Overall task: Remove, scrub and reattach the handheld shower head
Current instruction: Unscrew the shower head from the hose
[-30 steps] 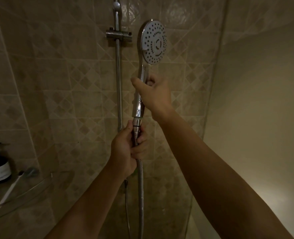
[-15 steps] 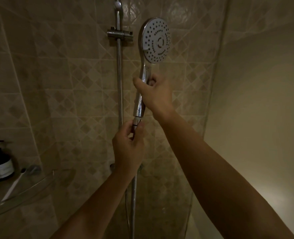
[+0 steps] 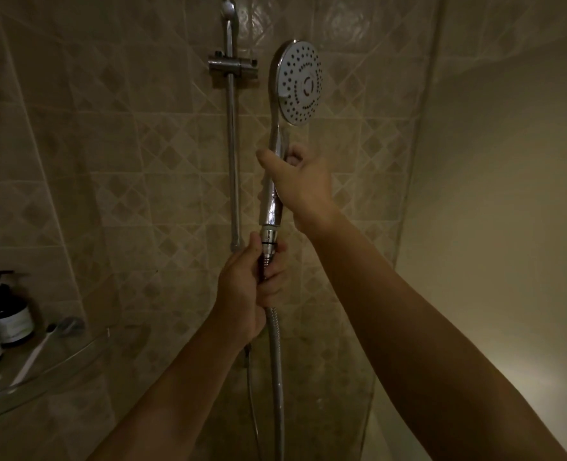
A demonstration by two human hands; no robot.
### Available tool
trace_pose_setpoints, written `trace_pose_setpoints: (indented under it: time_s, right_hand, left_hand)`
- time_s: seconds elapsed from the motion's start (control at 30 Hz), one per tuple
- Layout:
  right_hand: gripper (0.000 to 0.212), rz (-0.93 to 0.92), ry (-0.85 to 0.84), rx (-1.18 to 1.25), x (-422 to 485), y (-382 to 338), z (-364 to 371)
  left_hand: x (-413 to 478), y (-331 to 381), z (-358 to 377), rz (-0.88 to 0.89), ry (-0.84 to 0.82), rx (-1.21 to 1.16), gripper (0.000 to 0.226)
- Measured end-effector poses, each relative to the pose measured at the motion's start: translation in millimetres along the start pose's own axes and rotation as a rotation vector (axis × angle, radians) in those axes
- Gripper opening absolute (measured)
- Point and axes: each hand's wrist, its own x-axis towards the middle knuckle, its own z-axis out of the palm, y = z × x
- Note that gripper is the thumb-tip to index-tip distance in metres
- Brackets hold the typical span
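The chrome handheld shower head (image 3: 298, 83) is held upright in front of the tiled wall, its round spray face turned toward me. My right hand (image 3: 303, 184) is wrapped around its handle. Just below, my left hand (image 3: 250, 287) grips the top of the metal hose (image 3: 277, 377) under the chrome hose nut (image 3: 269, 239) at the handle's base. A thin dark ring shows on the nut. The empty holder bracket (image 3: 232, 65) sits on the vertical slide rail (image 3: 233, 168) to the left of the head.
A glass corner shelf (image 3: 52, 367) at lower left carries two dark pump bottles (image 3: 7, 311) and a white toothbrush (image 3: 34, 356). A curved glass panel edge (image 3: 405, 227) and a plain wall stand to the right.
My left hand has shifted from pinching the hose nut to a full grip on the hose just below it. The shower head and my right hand stay almost still.
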Motion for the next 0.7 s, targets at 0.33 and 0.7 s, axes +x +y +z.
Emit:
trace_pose_setpoints:
  time_s: [0.33, 0.7]
  right_hand:
    - [0.019, -0.110, 0.079, -0.116, 5, 5, 0]
    - [0.031, -0.146, 0.167, -0.148, 10, 16, 3]
  left_hand:
    - [-1, -12, 17, 0.702, 0.640, 1.011, 0.045]
    - [3, -16, 7, 0.843, 0.594, 1.077, 0.012]
